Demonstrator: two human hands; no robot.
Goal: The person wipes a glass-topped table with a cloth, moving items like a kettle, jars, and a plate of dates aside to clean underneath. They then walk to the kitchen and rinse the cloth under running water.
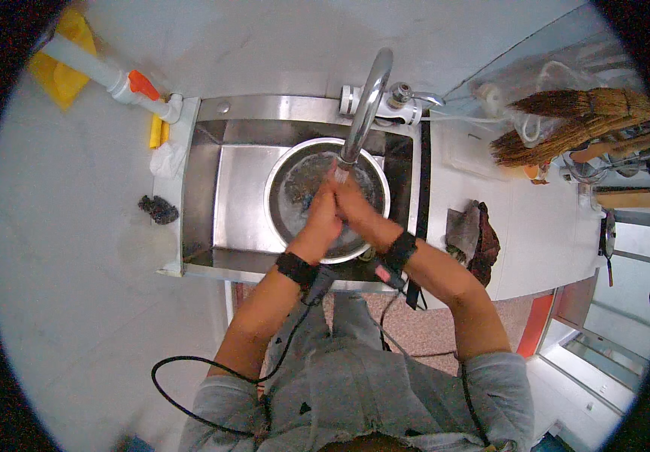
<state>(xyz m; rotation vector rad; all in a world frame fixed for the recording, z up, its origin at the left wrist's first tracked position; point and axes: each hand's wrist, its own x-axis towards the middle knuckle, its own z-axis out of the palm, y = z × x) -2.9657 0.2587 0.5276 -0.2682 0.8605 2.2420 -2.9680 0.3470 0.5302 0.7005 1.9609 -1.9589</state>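
Both of my hands meet beneath the mouth of a curved metal faucet (365, 113), over a round metal basin (267, 197). My left hand (323, 217) and my right hand (353, 202) press against each other with closed fingers. Whatever lies between them, if anything, is hidden. A short stream of water falls from the spout onto the fingers. Foamy, dark-looking water fills the basin, with some indistinct bits in it. The basin stands inside a stainless steel sink (242, 203). Each wrist wears a black band with a cable nearby.
A dark scrubber (158, 209) and a crumpled white bag (167, 160) lie left of the sink. On the right counter (540, 241) rest dark and grey cloths (473, 239). Straw brushes (577, 120) lie farther back. A white pipe (88, 64) runs along the left wall.
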